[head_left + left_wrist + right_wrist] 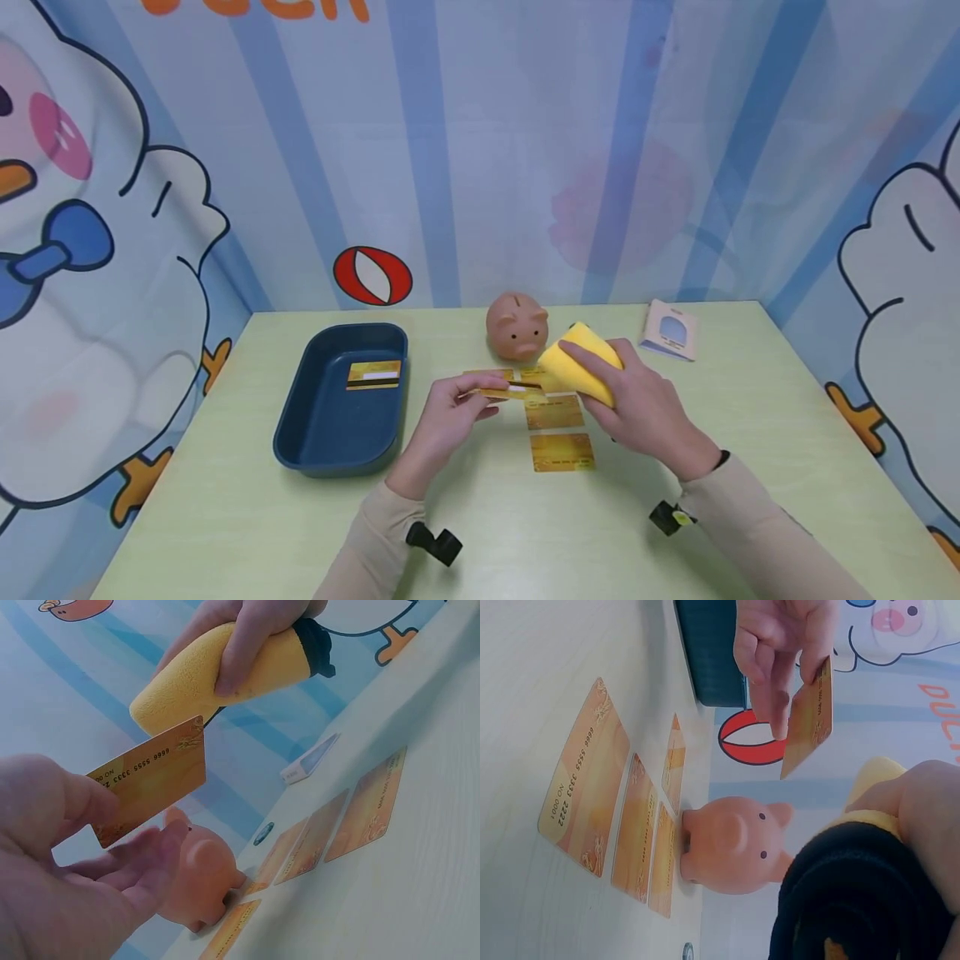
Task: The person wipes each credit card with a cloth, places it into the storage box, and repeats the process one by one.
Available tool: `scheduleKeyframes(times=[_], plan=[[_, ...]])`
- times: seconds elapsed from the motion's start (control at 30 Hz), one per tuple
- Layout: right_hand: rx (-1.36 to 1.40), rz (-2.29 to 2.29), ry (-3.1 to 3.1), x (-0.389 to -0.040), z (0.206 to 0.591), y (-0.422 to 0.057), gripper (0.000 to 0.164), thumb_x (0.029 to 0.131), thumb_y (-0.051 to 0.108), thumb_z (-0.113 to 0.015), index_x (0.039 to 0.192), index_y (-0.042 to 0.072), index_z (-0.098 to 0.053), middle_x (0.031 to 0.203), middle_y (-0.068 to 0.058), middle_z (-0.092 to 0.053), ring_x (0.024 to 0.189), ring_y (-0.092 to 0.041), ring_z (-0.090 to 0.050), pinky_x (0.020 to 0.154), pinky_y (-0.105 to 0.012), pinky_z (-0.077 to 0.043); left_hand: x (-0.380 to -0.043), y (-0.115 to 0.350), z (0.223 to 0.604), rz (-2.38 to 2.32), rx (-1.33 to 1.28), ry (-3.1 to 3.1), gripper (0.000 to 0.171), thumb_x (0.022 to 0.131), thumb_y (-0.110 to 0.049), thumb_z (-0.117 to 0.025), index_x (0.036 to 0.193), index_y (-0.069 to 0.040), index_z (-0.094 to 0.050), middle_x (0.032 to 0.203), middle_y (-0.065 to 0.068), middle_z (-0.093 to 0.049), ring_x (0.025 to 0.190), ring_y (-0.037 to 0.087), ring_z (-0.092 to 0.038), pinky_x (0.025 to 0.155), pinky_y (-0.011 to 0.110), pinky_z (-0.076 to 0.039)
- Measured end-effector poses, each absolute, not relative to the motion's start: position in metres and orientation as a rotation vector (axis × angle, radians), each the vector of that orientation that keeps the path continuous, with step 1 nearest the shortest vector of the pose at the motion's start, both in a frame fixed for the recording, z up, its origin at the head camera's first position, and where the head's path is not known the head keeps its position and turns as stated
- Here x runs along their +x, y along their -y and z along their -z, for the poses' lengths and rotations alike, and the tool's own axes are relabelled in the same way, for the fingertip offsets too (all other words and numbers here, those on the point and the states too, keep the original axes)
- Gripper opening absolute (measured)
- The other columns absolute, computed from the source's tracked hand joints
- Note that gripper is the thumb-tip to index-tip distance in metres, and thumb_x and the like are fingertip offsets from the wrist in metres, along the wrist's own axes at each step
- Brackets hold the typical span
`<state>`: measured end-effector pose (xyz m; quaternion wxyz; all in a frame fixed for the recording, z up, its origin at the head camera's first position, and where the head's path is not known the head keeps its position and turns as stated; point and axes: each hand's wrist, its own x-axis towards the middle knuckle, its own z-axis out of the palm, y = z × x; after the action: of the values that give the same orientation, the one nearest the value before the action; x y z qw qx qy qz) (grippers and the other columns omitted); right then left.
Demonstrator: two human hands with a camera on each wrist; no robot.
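Note:
My left hand (pixel 450 408) pinches a gold bank card (pixel 154 780) between thumb and fingers, above the table. In my right hand (pixel 648 404) I grip a soft yellow fabric thing (pixel 581 362), tilted; the right wrist view shows its black, hollow end (pixel 855 889) with something orange inside. The card's corner is close to the yellow fabric in the left wrist view; I cannot tell if they touch. Below the hands, several gold cards lie flat, the nearest card (pixel 562 452) and another card (pixel 555 412) in a column, the farther ones partly hidden.
A pink piggy bank (pixel 517 327) stands behind the cards. To the left is a dark blue tray (pixel 337 425) with one gold card (pixel 373 375) in it. A pale pink booklet (pixel 667 329) is at the back right. One small round thing (pixel 264 834) lies near the cards.

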<state>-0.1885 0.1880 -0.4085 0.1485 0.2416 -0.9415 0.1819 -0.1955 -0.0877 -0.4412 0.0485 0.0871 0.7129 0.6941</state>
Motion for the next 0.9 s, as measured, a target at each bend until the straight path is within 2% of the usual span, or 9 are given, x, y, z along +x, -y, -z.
scheduleKeyframes(times=[0.2,0.33,0.53,0.6,0.77,0.9], plan=[[0.705,-0.524,2.69,-0.1895,0.4066,-0.1891,0.067,0.096,0.022,-0.074,0.157,0.034,-0.048,0.128,-0.021,-0.051,0.068,-0.019,-0.052,0.049,-0.028,-0.044,-0.1943,0.0893,0.4393,-2.099,0.3,-2.155,0.028,0.104,0.004,-0.056,0.124,-0.002,-0.075,0.129,0.014,-0.071,0.112,0.031,-0.074,0.095,0.04,-0.062],[0.708,-0.53,2.685,-0.1895,0.4068,-0.1888,0.067,0.096,0.022,-0.074,0.156,0.034,-0.048,0.128,-0.02,-0.051,0.069,-0.019,-0.052,0.05,-0.028,-0.044,-0.1941,0.0896,0.4391,-2.085,0.329,-2.152,0.031,0.103,0.005,-0.059,0.131,0.0,-0.071,0.129,0.017,-0.071,0.115,0.033,-0.073,0.094,0.038,-0.062],[0.71,-0.544,2.682,-0.1879,0.4093,-0.1873,0.067,0.096,0.022,-0.075,0.156,0.033,-0.049,0.127,-0.021,-0.052,0.068,-0.019,-0.052,0.05,-0.028,-0.044,-0.1926,0.0898,0.4388,-2.083,0.352,-2.15,0.043,0.098,0.009,-0.065,0.14,0.005,-0.062,0.126,0.025,-0.071,0.117,0.046,-0.069,0.093,0.033,-0.061],[0.711,-0.547,2.68,-0.1873,0.4101,-0.187,0.067,0.095,0.021,-0.075,0.156,0.032,-0.049,0.127,-0.021,-0.052,0.069,-0.019,-0.052,0.05,-0.028,-0.045,-0.1919,0.0901,0.4382,-2.084,0.331,-2.152,0.045,0.096,0.008,-0.068,0.14,0.004,-0.062,0.126,0.024,-0.071,0.114,0.043,-0.071,0.09,0.03,-0.061],[0.713,-0.549,2.669,-0.1875,0.4109,-0.1866,0.067,0.095,0.021,-0.075,0.156,0.033,-0.049,0.127,-0.02,-0.052,0.071,-0.02,-0.053,0.051,-0.029,-0.046,-0.1919,0.0905,0.4386,-2.091,0.272,-2.146,0.046,0.094,0.004,-0.073,0.139,0.001,-0.065,0.124,0.021,-0.072,0.107,0.024,-0.074,0.087,0.028,-0.06],[0.715,-0.555,2.662,-0.1879,0.409,-0.1851,0.068,0.095,0.021,-0.075,0.157,0.033,-0.048,0.128,-0.021,-0.052,0.072,-0.02,-0.054,0.05,-0.029,-0.046,-0.1926,0.0901,0.4392,-2.123,0.269,-2.109,0.05,0.093,0.008,-0.071,0.142,0.002,-0.062,0.127,0.023,-0.071,0.109,0.027,-0.074,0.089,0.032,-0.062]])
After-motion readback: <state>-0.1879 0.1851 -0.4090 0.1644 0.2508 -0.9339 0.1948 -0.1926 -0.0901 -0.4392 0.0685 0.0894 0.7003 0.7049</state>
